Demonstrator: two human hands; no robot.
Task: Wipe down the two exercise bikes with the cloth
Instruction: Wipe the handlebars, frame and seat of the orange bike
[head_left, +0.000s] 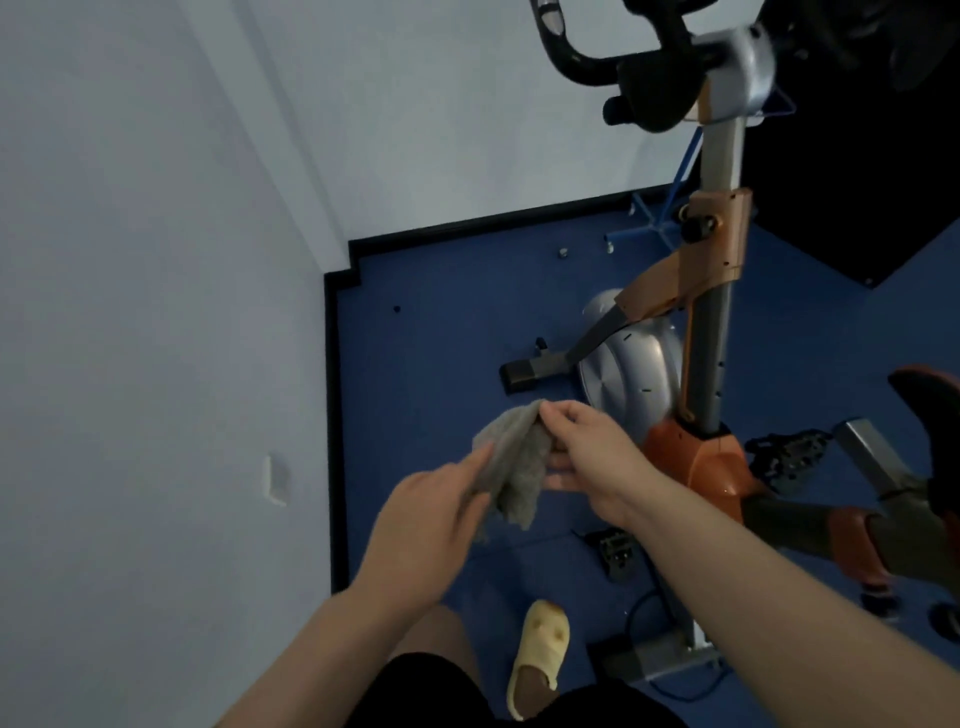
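Cloth (514, 462) pinched by right hand (592, 462), left hand (436, 519) holding its edge, bike (711, 322) just right

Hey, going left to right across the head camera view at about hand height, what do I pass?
Wall outlet plate → left hand → grey cloth → right hand → orange bike housing → black pedal → orange-edged saddle.

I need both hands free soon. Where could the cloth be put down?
Bare blue floor lies between the black skirting and the bike's front foot. Right of that, flywheel cover, orange frame and pedals crowd the floor.
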